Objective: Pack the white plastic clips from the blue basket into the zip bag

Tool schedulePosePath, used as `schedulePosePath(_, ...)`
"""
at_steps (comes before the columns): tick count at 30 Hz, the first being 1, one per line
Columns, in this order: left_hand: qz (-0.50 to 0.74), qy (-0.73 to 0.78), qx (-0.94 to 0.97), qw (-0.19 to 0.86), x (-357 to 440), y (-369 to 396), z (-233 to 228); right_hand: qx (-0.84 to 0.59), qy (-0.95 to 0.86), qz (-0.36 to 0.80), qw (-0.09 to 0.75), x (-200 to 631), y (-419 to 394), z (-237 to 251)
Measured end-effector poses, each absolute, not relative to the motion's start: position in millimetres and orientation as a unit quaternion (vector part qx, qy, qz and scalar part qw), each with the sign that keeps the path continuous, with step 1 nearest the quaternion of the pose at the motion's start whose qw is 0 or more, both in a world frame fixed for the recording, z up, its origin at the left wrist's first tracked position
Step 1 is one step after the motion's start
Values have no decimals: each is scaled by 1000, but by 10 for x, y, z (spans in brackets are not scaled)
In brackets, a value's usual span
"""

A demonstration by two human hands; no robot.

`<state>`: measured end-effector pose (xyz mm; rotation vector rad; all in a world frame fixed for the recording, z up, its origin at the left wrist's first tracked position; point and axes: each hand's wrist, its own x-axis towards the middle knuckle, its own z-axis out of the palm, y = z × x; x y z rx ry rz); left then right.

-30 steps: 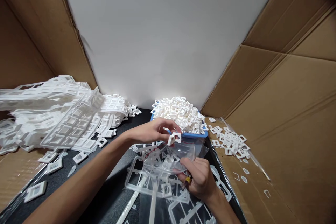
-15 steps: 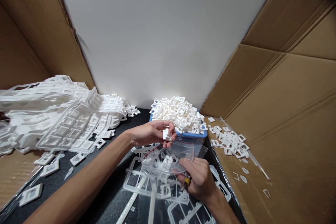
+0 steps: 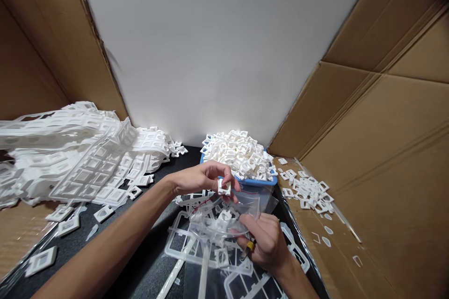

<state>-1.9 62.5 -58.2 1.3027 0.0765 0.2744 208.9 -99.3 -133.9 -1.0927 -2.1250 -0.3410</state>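
Between the thumb and fingers of my left hand (image 3: 206,178) is a small white plastic frame piece (image 3: 224,188), held just above a clear zip bag (image 3: 250,203). My right hand (image 3: 264,243) grips the near edge of that bag, thumb on top; a small yellow thing (image 3: 250,245) shows at its fingers, too hidden to name. Several white pieces (image 3: 226,216) show through the clear plastic. Beneath the bag lie white sprue frames (image 3: 184,254). Behind my left hand stands a blue tray (image 3: 257,181) heaped with white frame pieces (image 3: 238,152).
Stacked white moulded sheets (image 3: 94,163) fill the left side, with loose pieces (image 3: 68,225) in front. More pieces (image 3: 310,189) and small scraps lie on the cardboard (image 3: 340,247) at right. Cardboard walls (image 3: 396,117) flank a white back panel (image 3: 224,46).
My left hand has turned slightly and dipped, bringing the white frame piece a little lower and closer to the bag. My right hand stays on the bag.
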Motion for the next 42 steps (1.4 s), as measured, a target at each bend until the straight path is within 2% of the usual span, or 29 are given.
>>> schedulePosePath(8, 148, 55, 613, 774, -8, 617, -550, -421, -824, -136, 355, 2082, -992, -1340)
schedulePosePath(13, 131, 93, 576, 802, 50, 561, -580, -437, -825, -126, 336, 2080, -991, -1331)
schedulePosePath(19, 185, 134, 481, 846, 136, 545, -704, -462, -834, -75, 293, 2079, -992, -1293)
schedulePosePath(29, 203, 64, 327, 921, 174, 369, -517, -466, -838, -55, 279, 2076, -994, -1283)
schedulePosePath(42, 182, 54, 305, 933, 183, 290, -439, -462, -836, -60, 291, 2098, -996, -1280)
